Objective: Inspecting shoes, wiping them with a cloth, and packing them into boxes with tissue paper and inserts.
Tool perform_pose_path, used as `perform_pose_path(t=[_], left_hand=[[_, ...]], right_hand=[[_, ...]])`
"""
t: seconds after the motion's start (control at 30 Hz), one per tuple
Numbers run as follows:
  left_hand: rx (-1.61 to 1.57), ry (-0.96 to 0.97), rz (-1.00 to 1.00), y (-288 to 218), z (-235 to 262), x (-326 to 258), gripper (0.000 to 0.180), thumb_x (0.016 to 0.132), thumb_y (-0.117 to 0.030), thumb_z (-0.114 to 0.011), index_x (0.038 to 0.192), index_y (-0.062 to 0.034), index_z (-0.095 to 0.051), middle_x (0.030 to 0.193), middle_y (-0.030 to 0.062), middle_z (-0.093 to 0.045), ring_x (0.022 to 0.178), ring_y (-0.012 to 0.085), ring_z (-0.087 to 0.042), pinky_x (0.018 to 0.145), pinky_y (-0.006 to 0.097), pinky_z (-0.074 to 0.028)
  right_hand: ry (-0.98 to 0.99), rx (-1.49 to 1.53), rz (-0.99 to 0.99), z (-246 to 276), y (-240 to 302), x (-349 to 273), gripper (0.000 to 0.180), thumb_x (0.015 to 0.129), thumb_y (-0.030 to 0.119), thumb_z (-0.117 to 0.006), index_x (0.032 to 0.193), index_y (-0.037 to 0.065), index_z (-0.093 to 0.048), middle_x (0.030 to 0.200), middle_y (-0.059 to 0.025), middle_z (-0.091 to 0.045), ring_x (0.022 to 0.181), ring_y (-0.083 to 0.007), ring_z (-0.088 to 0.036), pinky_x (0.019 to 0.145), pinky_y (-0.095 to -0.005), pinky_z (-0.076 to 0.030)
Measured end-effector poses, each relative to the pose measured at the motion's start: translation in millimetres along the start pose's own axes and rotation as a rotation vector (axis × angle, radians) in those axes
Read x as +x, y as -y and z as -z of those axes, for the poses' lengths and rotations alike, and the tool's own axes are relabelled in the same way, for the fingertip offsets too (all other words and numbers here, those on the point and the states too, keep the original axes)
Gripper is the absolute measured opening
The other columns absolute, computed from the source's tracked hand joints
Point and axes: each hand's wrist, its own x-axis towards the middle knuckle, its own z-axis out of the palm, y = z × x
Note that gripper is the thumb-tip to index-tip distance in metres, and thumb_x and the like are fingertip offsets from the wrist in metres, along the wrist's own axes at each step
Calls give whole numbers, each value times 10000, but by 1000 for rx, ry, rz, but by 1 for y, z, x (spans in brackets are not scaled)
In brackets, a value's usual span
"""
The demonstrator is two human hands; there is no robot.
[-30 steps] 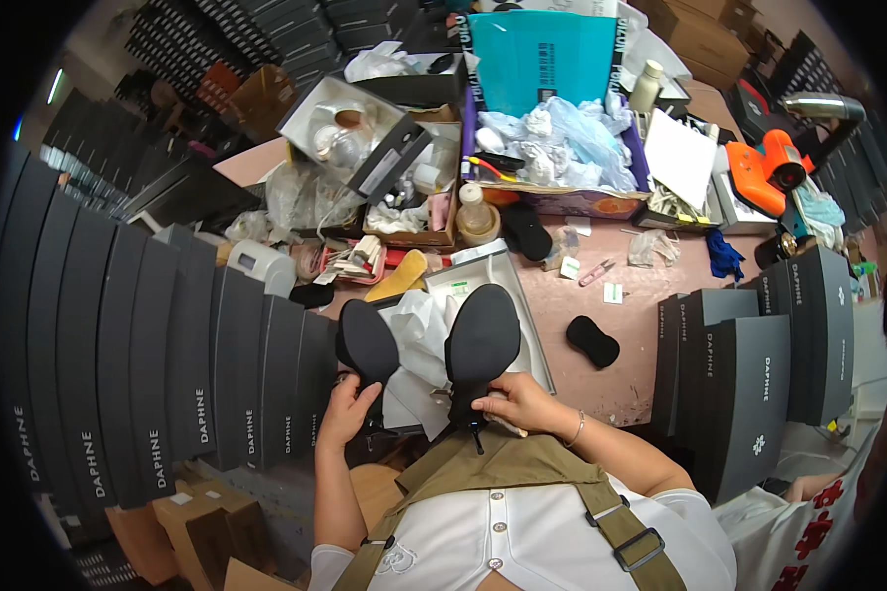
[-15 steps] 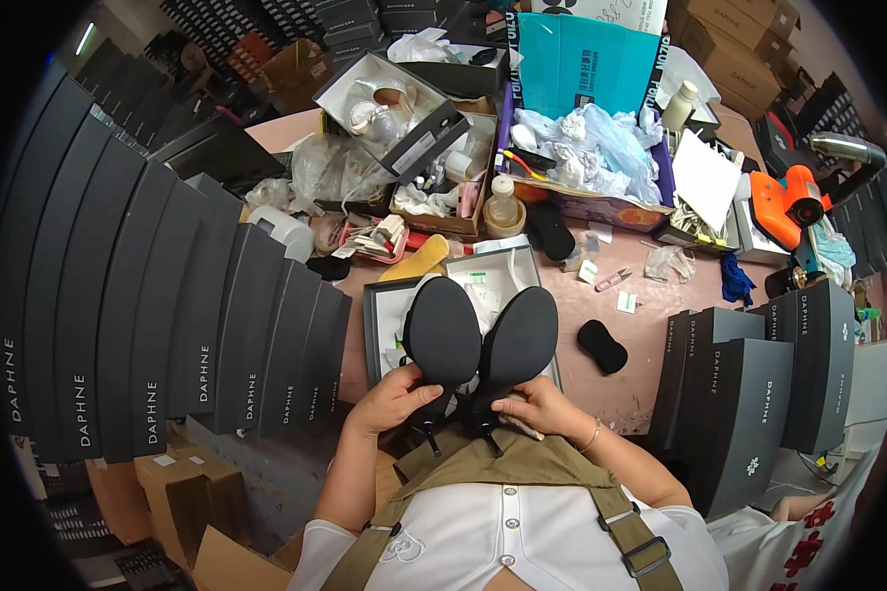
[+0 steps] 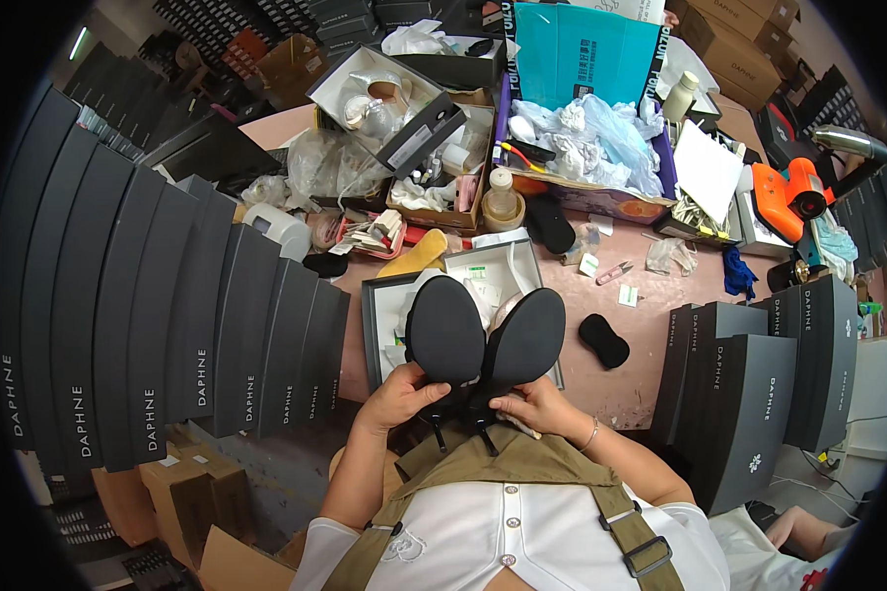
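Observation:
A pair of high-heeled shoes is held up in front of me, black soles outward and thin heels pointing down towards my apron. My left hand (image 3: 402, 396) is closed on the left high-heeled shoe (image 3: 444, 330), thumb against the narrow part of the sole. On the other side my right hand (image 3: 542, 406) grips the right high-heeled shoe (image 3: 525, 338); a bit of pale cloth (image 3: 518, 426) shows beneath those fingers. Behind the pair lies an open grey shoebox (image 3: 372, 330) with white paper inside, partly hidden by the soles. The shoes' uppers are mostly out of sight.
Rows of dark shoeboxes stand at left (image 3: 182, 325) and right (image 3: 739, 414). On the pink table (image 3: 650, 325) lie a black pad (image 3: 603, 341), small snips (image 3: 614, 274) and a yellow insole (image 3: 416, 253). Farther back are a purple bin (image 3: 601, 194) of crumpled plastic and an orange heat tool (image 3: 788, 202).
The right shoe has tilted slightly outward to the right, widening the gap between the soles at the top. Both hands keep their hold. At lower right, another person's arm has shifted.

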Motion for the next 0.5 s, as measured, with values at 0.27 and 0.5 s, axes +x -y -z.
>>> perform_pose_path(t=[0.27, 0.5], left_hand=[[-274, 118, 38, -5, -5, 17, 445, 792, -130, -691, 1183, 10, -532, 1074, 80, -598, 993, 179, -566, 898, 300, -435], [-96, 71, 141, 2, -9, 45, 391, 772, -104, -729, 1116, 0, -575, 1023, 62, -624, 929, 141, -587, 818, 268, -474]], right_hand=[[41, -83, -48, 9, -1, 2, 339, 855, 267, -661, 964, -51, -617, 773, -137, -654, 693, -131, -581, 655, -297, -475], [-101, -62, -25, 9, -20, 2, 329, 864, 261, -644, 982, -45, -616, 800, -173, -652, 720, -185, -617, 682, -312, -483]])
